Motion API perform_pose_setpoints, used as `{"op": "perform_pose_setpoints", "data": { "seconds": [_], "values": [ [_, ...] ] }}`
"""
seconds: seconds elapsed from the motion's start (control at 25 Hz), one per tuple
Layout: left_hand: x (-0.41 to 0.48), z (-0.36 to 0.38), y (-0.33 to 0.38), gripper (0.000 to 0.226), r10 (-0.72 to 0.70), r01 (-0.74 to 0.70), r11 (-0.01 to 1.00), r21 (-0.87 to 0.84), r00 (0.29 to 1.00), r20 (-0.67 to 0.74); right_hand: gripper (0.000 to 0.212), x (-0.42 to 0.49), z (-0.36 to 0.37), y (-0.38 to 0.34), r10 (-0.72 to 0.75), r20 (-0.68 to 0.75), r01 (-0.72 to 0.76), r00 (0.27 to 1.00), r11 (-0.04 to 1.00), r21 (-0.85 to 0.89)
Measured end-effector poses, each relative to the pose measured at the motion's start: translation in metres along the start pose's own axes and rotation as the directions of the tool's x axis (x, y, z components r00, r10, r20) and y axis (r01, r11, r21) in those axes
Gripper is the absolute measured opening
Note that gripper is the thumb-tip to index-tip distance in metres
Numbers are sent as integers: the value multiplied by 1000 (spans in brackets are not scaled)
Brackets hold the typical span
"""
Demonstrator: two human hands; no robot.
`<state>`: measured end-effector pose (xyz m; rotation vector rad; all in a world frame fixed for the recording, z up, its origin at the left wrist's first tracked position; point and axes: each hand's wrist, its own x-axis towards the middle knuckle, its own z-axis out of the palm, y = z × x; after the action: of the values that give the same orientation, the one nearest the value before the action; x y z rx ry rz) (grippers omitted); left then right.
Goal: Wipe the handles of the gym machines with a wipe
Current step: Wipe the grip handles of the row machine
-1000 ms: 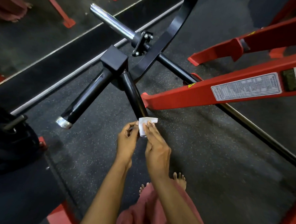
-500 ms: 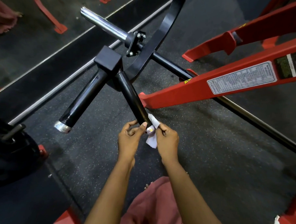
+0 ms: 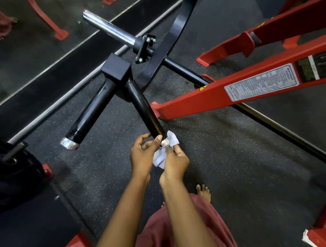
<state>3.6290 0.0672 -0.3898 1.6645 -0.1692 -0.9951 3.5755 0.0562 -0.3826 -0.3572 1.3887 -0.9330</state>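
Observation:
Two black handles fork from a black block on the gym machine. The right handle (image 3: 144, 108) slopes down toward me and ends in a silver cap. My right hand (image 3: 175, 160) pinches a white wipe (image 3: 166, 151) against that cap. My left hand (image 3: 142, 156) grips the handle's tip, thumb laid across the black tube just above the cap. The left handle (image 3: 92, 111) with its own silver cap is untouched.
A chrome weight peg (image 3: 110, 30) sticks out beyond the block. Red frame beams (image 3: 215, 95) with a white label lie at the right. A black weight plate (image 3: 10, 173) sits at the left. My bare foot (image 3: 204, 193) stands on the speckled rubber floor.
The wipe went from being held between both hands below the handle to being pressed on the handle's silver end. My left hand took hold of the handle's tip.

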Motion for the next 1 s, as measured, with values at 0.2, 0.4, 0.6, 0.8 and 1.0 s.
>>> {"op": "perform_pose_setpoints", "data": {
  "seconds": [0.2, 0.4, 0.6, 0.8, 1.0],
  "values": [
    [-2, 1, 6, 25, 6, -7, 995, 97, 1000, 11, 31, -7, -8, -1, 24, -84, -37, 996, 986, -163],
    [-44, 6, 7, 38, 83, -80, 973, 215, 996, -7, 26, -16, -49, -23, -75, -53, 57, 996, 958, -280],
    [-116, 39, -18, 53, 318, -430, 706, 563, 903, 291, 19, -17, -135, -56, -150, -49, 118, 987, 908, -402],
    [-169, 113, -40, 52, 275, -667, 458, 588, 735, 620, 15, -24, -258, -115, -331, -126, 241, 935, 855, -459],
    [-255, 211, -80, 50, 89, -856, 273, 439, 477, 874, 19, -59, -412, -172, -432, -270, 208, 860, 781, -589]
  ]
}}
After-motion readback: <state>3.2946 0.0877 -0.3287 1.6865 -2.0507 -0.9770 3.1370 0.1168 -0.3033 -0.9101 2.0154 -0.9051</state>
